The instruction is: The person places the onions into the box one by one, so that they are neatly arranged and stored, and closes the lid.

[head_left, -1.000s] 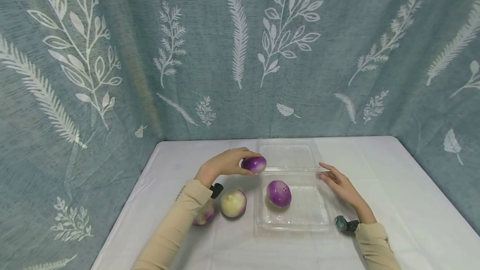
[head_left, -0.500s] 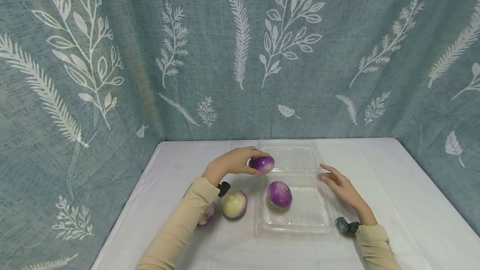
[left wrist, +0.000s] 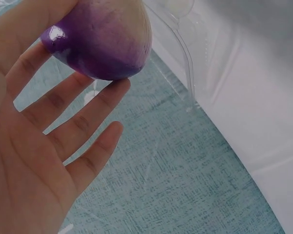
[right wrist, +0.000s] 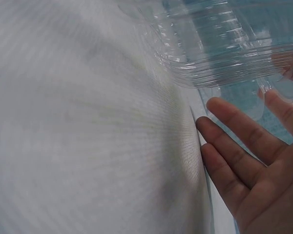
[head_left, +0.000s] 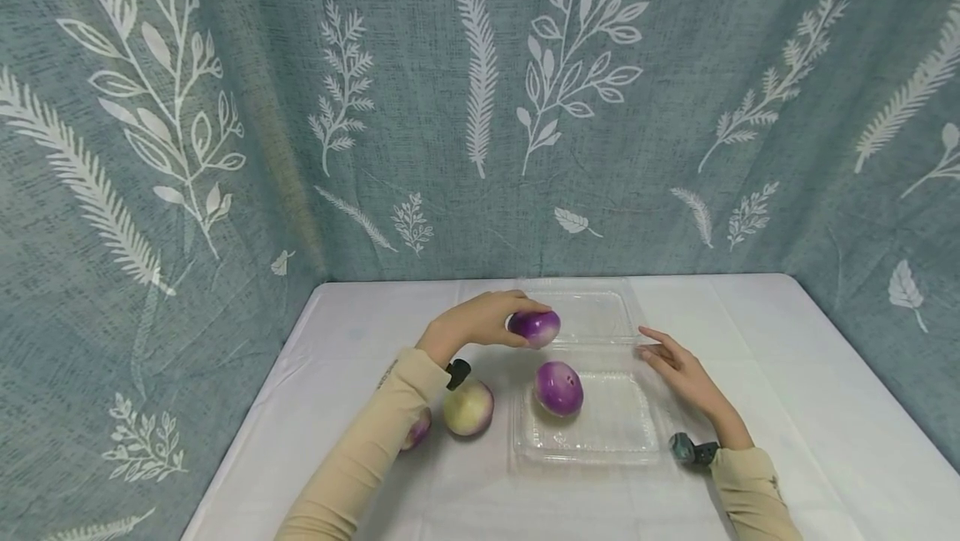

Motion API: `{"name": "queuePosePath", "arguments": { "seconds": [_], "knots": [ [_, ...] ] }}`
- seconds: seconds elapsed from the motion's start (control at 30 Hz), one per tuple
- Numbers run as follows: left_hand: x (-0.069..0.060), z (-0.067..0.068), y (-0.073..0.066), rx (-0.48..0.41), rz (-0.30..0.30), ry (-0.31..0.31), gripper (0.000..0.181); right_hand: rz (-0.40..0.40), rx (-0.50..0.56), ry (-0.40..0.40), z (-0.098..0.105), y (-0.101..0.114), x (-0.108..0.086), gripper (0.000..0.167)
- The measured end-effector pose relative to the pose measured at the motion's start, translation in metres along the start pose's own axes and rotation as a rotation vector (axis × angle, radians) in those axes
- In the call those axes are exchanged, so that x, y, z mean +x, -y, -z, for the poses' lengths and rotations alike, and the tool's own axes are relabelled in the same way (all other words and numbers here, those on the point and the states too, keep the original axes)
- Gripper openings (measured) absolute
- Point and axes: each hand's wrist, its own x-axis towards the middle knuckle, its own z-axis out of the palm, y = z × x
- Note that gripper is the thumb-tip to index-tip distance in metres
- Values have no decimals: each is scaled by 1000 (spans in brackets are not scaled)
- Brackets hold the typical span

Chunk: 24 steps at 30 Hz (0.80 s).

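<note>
My left hand (head_left: 483,320) grips a purple-and-white turnip (head_left: 538,327) between thumb and fingers, over the back-left part of a clear plastic clamshell box (head_left: 626,445). In the left wrist view, fingertips touch the side of the turnip (left wrist: 107,44), and the little finger stands away from it. Inside the box's front half, at the left, sits another purple turnip (head_left: 558,389). My right hand (head_left: 686,374) is at the box's right edge near the hinge, fingers loosely extended. In the right wrist view, the fingers (right wrist: 234,156) lie beside the ridged box wall (right wrist: 224,68).
Left of the box, a pale turnip (head_left: 468,408) lies on the white tablecloth (head_left: 465,499). Another turnip (head_left: 417,430) is partly hidden by the left sleeve. The box lid (head_left: 581,312) lies open at the back. A blue-green leaf-patterned curtain (head_left: 420,107) stands behind the table.
My left hand has moved right with the turnip, from the lid's left edge to over the lid's left part. The right hand and the turnip in the box have stayed in place.
</note>
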Motion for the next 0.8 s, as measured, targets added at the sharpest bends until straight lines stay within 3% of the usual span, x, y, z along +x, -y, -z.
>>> {"name": "queuePosePath", "arguments": {
  "seconds": [0.8],
  "knots": [
    [21, -2, -17, 37, -23, 45, 57, -13, 4, 5, 0, -2, 1, 49]
  ]
}}
